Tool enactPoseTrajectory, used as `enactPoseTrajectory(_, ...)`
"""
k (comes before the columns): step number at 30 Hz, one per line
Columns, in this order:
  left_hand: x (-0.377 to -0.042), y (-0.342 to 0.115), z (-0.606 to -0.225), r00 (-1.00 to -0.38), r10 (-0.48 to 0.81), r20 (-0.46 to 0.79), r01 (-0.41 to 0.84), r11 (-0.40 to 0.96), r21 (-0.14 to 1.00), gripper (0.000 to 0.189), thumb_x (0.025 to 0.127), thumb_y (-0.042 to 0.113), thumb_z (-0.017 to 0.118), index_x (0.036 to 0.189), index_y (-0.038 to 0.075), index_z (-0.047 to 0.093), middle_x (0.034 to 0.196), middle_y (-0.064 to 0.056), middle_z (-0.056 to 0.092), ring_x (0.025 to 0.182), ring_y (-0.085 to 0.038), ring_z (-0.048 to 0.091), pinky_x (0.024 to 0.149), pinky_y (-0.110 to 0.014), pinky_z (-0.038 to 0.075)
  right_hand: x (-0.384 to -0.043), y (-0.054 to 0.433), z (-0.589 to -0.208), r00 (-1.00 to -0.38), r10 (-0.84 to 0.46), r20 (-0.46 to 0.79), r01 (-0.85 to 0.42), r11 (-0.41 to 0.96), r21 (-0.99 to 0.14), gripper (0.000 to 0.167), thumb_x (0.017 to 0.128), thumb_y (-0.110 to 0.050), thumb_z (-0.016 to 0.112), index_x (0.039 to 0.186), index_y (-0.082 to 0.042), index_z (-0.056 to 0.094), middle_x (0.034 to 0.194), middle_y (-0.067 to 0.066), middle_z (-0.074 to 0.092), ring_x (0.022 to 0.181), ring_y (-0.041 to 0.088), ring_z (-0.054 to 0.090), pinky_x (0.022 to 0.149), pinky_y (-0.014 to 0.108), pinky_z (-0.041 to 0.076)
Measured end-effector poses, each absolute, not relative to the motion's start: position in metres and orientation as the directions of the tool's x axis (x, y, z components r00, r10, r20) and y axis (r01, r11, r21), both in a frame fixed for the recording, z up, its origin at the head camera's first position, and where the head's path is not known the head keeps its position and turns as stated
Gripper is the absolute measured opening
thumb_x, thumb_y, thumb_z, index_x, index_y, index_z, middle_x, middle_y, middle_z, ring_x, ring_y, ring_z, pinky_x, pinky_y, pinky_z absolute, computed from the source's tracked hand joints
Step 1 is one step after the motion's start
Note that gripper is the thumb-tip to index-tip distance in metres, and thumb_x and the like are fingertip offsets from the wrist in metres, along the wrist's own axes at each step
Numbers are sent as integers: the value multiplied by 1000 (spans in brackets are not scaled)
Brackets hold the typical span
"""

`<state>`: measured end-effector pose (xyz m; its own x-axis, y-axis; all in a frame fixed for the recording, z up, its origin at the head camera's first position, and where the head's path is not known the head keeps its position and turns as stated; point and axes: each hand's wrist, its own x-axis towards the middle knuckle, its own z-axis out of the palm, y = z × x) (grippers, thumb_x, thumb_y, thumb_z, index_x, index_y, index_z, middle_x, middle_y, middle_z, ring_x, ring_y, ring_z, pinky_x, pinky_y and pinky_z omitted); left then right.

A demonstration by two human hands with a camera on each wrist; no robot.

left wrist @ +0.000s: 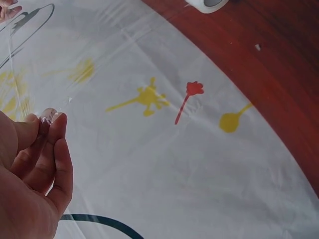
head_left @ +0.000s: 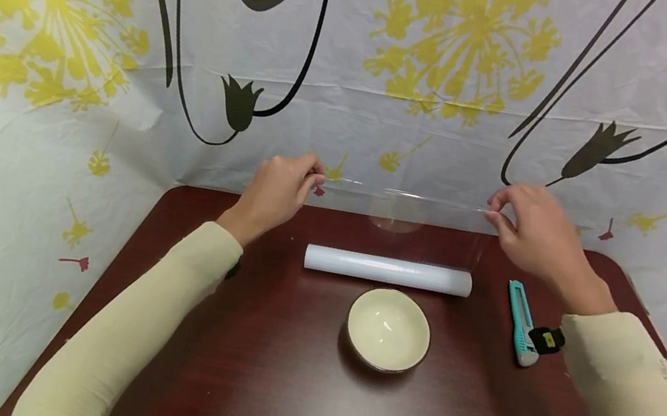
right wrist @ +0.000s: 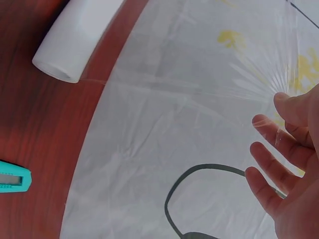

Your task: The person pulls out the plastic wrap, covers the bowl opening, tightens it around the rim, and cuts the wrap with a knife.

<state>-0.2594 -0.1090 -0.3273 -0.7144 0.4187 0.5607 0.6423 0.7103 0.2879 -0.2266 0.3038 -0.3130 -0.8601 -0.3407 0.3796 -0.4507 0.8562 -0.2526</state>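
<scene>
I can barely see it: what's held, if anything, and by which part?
Clear plastic film, by its free edge: the left hand pinches one corner, the right hand the other.

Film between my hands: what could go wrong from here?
The film might tear or crumple where the right hand pinches it; creases fan out from that spot. The roll has no visible support, so a pull could make it shift, perhaps into the bowl close by. The cutter appears beside the right sleeve in the head view, so a lowered arm could knock it.
</scene>
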Motion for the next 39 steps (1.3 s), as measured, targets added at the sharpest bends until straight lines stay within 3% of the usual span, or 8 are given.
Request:
enactPoseTrajectory(7, -262, -109, -316, -697, 410, 589, 645, 717, 264, 12, 110, 14, 71, 107, 2, 74, 93, -11, 81, 68, -25, 70, 67, -42, 58, -227, 303, -303, -856, -331, 398, -450, 856, -256, 10, 108, -9, 71, 111, 0, 68, 115, 22, 68, 116, 46, 55, 92, 63, 45)
enactPoseTrajectory(18, -261, -109, -304, -684, 407, 605, 659, 700, 274, 15, 110, 14, 70, 107, 0, 73, 98, -14, 82, 72, -26, 74, 69, -42, 61, -226, 302, -289, -838, -333, 432, -459, 858, -229, 12, 106, -6, 71, 113, 3, 69, 118, 25, 69, 116, 49, 56, 92, 64, 45)
enactPoseTrajectory(26, -260, -110, -297, -650, 410, 640, 686, 679, 262, 13, 110, 12, 71, 105, -1, 74, 96, -13, 81, 67, -25, 71, 64, -41, 57, -224, 302, -280, -825, -336, 454, -471, 852, -227, 11, 106, -5, 71, 112, 4, 68, 117, 26, 68, 123, 51, 53, 97, 67, 44)
enactPoseTrajectory(39, -249, -115, -290, -608, 407, 682, 726, 632, 271, 11, 108, 11, 73, 103, 1, 74, 88, -11, 78, 65, -22, 64, 67, -40, 54, -220, 303, -273, -809, -335, 483, -484, 846, -225, 11, 104, -3, 74, 110, 4, 68, 115, 25, 70, 118, 49, 56, 100, 64, 42)
